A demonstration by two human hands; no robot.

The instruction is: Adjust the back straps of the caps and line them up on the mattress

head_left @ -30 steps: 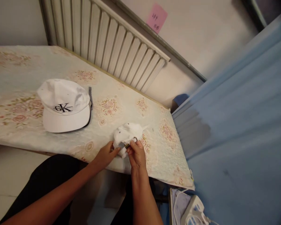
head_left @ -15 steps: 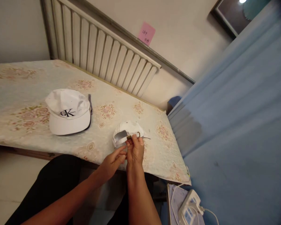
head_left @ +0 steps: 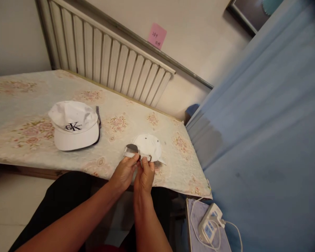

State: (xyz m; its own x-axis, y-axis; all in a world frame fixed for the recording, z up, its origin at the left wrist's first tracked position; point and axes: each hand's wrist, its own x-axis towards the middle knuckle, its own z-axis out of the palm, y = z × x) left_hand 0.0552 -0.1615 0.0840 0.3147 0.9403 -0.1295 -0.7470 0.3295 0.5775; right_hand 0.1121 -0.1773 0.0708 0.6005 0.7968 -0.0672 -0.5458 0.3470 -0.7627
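A small white baseball cap (head_left: 149, 145) is held above the near edge of the bed, its back opening and adjustable strap turned toward me. My left hand (head_left: 124, 171) pinches the strap from the left, thumb on top. Close beside it, my right hand (head_left: 145, 175) grips the same strap near its metal buckle (head_left: 149, 158). The fingers partly hide the strap's middle. Further left, a larger white cap with a dark "CK" mark (head_left: 75, 124) rests on the bed, brim facing me.
The bed (head_left: 115, 140) has a flowered cover. Behind it stand a pale slatted headboard or radiator (head_left: 107, 63) and a wall with a pink note (head_left: 157, 35). A blue curtain (head_left: 257, 140) hangs at the right. A white power strip (head_left: 210, 222) with cables lies on a small table.
My left hand has moved up and taken hold of the cap's strap beside my right hand. The cap has turned slightly, showing more of its crown. The view has shifted a little.
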